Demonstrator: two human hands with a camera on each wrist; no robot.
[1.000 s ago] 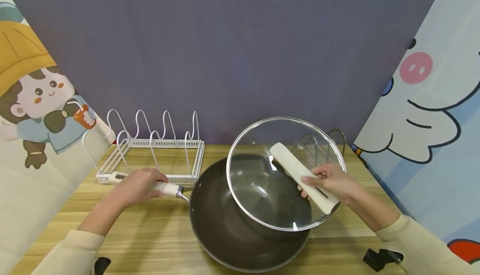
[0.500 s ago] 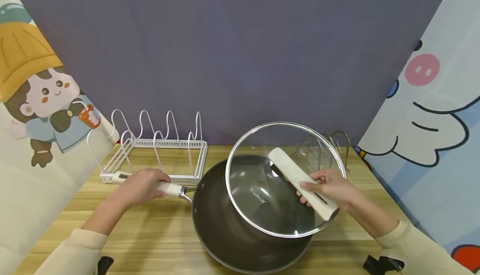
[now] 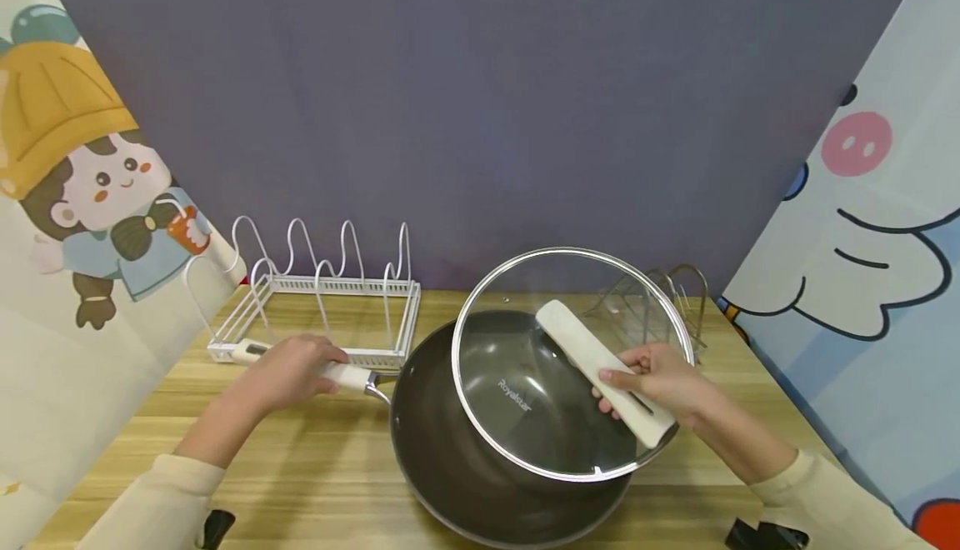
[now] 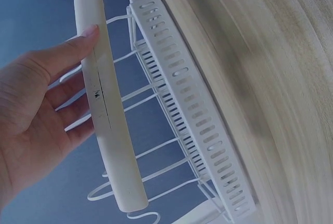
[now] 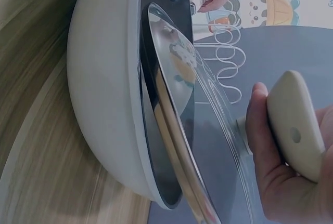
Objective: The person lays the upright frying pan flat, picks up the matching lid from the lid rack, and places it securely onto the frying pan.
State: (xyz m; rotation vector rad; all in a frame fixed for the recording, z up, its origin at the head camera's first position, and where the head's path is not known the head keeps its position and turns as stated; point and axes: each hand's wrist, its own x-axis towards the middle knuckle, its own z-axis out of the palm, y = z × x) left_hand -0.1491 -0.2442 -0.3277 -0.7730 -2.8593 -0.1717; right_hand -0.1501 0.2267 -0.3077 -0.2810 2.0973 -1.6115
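A dark-lined wok (image 3: 450, 458) with a pale outer wall (image 5: 104, 78) sits on the wooden table. My left hand (image 3: 296, 371) grips its cream handle (image 4: 106, 109), thumb laid along one side and fingers behind. My right hand (image 3: 660, 379) holds the long cream handle (image 3: 581, 346) of a round glass lid (image 3: 517, 442) with a metal rim. In the head view the lid overlaps the right part of the wok. The right wrist view shows it tilted, one edge down at the wok's opening and the other edge raised outside it.
A white wire rack (image 3: 408, 317) with looped dividers stands behind the wok handle on the left. Behind the lid at the back right is a smaller metal rack (image 3: 697, 300). A grey panel (image 3: 480, 117) closes off the back, with cartoon-printed walls (image 3: 900, 283) at both sides.
The lid has come down slightly and its tilt has changed a little over the wok. The whole scene has shifted slightly right in the head view. Both hands keep their holds.
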